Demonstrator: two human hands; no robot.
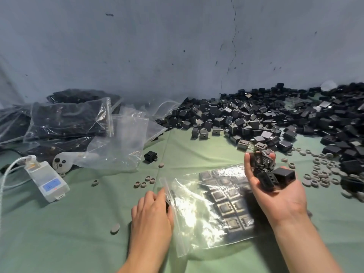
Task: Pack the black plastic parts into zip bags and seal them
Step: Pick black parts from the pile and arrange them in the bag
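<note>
Currently loading. Left hand (151, 213) is pinching the zip lip of the bag (197, 213), fingers curled onto the mouth edge at its left end. Right hand (279, 194) is cupping a handful of parts (271, 174) palm up, with fingers and thumb half curled round them. It is hovering above the bag's far right corner, not at the mouth.

Judgement on the step: the handful is needing to cross over to the opening. The left hand should be lifting the upper lip so the mouth is gaping. Parts should be going in a few at a time, flat, so the rows inside are not getting scrambled. Any part sitting in the zip track is likely spoiling the seal.

Containers: bag is lying flat on the cloth (59, 233), carrying parts in neat rows across its right half; the stretch near the mouth is looking unfilled. Full bags (67, 119) are stacking at far left, dark with contents. Spare bags (126, 142) are lying beside them, nothing visible inside. Loose pile (275, 119) is spreading along the wall at right.
</note>
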